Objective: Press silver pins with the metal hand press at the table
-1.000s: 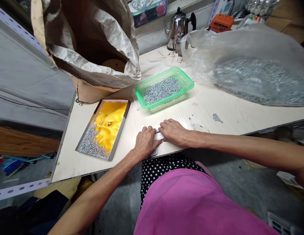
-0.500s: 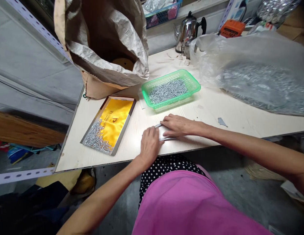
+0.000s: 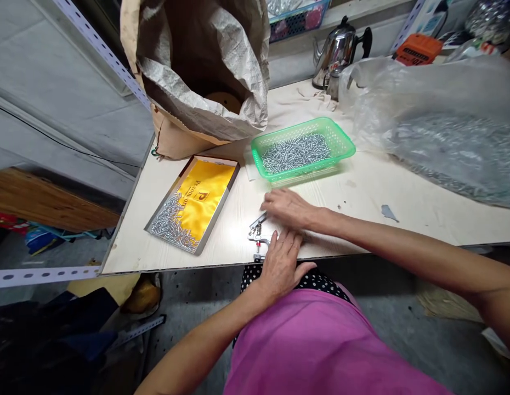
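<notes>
A small metal hand tool (image 3: 258, 237) with a spring and a red part lies at the table's front edge, partly hidden by my hands. My left hand (image 3: 279, 260) rests over its near side, fingers stretched forward and thumb spread apart. Just beyond it, my right hand (image 3: 288, 207) is curled with fingertips bent down beside the tool's upper arm; whatever is under those fingers is hidden. Left of the tool lies a shallow box (image 3: 214, 219) with a yellow cloth (image 3: 208, 189) and a heap of small silvery metal pins (image 3: 170, 222). Behind my hands a green basket (image 3: 341, 148) holds more pins.
A big open paper sack (image 3: 176, 129) stands at the back left. A metal kettle (image 3: 339, 52) and an orange box (image 3: 417, 49) are at the back. A clear plastic bag (image 3: 452, 148) of metal parts covers the right side. A grey scrap (image 3: 389, 213) lies on the table (image 3: 341, 192).
The view has shifted left. My left hand has moved right and toward me, spreading its thumb, and the tool's spring and red part now show. My right hand has drawn its fingers in.
</notes>
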{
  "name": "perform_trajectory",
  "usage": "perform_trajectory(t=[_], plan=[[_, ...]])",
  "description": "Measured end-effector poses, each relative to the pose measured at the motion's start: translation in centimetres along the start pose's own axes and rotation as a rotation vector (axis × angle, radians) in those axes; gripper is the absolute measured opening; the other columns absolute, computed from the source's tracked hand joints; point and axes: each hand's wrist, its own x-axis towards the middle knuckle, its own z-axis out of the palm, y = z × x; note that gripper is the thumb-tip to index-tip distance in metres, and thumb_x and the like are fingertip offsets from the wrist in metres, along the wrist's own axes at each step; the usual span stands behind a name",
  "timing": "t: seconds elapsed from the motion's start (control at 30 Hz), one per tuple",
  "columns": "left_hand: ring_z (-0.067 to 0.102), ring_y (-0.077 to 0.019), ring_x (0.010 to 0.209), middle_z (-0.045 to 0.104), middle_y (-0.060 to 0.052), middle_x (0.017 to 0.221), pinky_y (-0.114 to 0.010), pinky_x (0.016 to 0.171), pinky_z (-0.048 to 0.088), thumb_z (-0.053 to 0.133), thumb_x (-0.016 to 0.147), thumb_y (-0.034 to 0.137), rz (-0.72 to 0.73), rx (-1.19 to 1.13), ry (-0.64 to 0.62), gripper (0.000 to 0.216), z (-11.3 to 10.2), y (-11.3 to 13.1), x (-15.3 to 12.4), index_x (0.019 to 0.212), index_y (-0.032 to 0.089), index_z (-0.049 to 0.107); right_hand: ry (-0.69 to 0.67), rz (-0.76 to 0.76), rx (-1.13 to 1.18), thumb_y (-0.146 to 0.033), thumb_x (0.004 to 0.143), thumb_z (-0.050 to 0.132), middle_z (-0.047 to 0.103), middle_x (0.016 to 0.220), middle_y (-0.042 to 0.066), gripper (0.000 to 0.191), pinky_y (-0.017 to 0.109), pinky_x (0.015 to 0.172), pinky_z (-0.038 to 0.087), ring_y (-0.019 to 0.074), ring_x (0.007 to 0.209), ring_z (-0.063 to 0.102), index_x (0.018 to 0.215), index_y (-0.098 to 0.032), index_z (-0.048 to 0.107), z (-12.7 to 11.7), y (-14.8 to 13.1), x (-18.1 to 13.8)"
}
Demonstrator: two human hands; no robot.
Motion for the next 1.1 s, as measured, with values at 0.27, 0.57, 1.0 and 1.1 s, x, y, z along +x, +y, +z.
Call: perform_trajectory(t=[0.27, 0.57, 1.0, 1.1], plan=[[0.065, -0.0164, 0.086, 0.070, -0.007, 0.093, -0.028, 0.081, 0.053, 0.053, 0.095, 0.034, 0.323, -0.043, 0.056, 0.025, -3.3, 1.8, -4.7, 0.106, 0.014, 0.063, 0.036, -0.593, 0.012, -0.019, 0.088, 0.061, 0.060, 0.087, 0.005, 0.016, 0.036, 0.074, 0.031, 0.0225, 0.092, 0.046, 0.072, -0.019, 0.062, 2.1, -5.5, 1.3], [0.059, -0.0217, 0.092, 0.067, -0.009, 0.093, -0.032, 0.080, 0.047, 0.047, 0.097, 0.025, -0.476, 0.522, 0.374, 0.023, -15.3, -13.9, -5.8, 0.098, 0.016, 0.068, 0.548, -0.553, 0.408, -0.015, 0.098, 0.042, 0.062, 0.083, 0.005, 0.017, 0.032, 0.070, 0.040, 0.0174, 0.078, 0.052, 0.097, -0.017, 0.059, 2.2, -4.1, 0.4], [0.048, -0.0262, 0.110, 0.058, -0.012, 0.112, -0.031, 0.077, 0.044, 0.039, 0.096, 0.021, -0.617, 0.689, -0.170, 0.028, -17.3, -23.3, -3.6, 0.102, 0.017, 0.066, 0.554, 0.136, 0.083, -0.026, 0.097, 0.045, 0.062, 0.102, 0.012, 0.027, 0.036, 0.072, 0.050, 0.0235, 0.086, 0.060, 0.116, -0.018, 0.062, -3.7, 1.6, -3.0], [0.052, -0.0267, 0.109, 0.061, -0.013, 0.108, -0.032, 0.077, 0.045, 0.041, 0.094, 0.020, -0.628, 0.677, -0.154, 0.026, -17.8, -23.6, -3.6, 0.096, 0.015, 0.066, 0.309, 0.062, 0.272, -0.026, 0.099, 0.041, 0.063, 0.093, 0.008, 0.026, 0.031, 0.073, 0.050, 0.0185, 0.082, 0.061, 0.106, -0.019, 0.065, -0.1, -2.1, -4.3]])
